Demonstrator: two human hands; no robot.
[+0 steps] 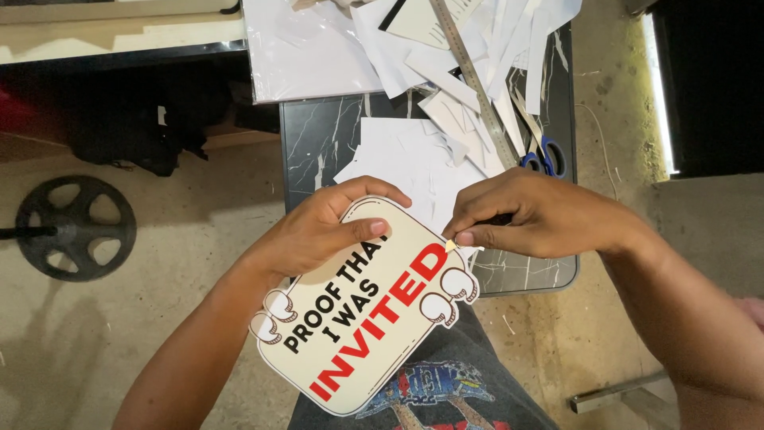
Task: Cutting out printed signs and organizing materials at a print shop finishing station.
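My left hand [322, 231] holds a cream printed card [362, 310] with rounded corners, black and red lettering and cartoon gloved hands at its edges; my thumb lies on its face. My right hand [529, 213] pinches a small dark tool with a pale tip against the card's upper right edge. The tool is mostly hidden in my fingers, so its kind is unclear. The card hangs over my lap, at the near edge of a dark marble-patterned table [318, 143].
White paper offcuts [446, 64] cover the table, with a long metal ruler [473, 80] and blue-handled scissors [545, 155] among them. A clear plastic sheet [306, 48] lies at the far left. A black weight plate [76, 227] rests on the concrete floor at left.
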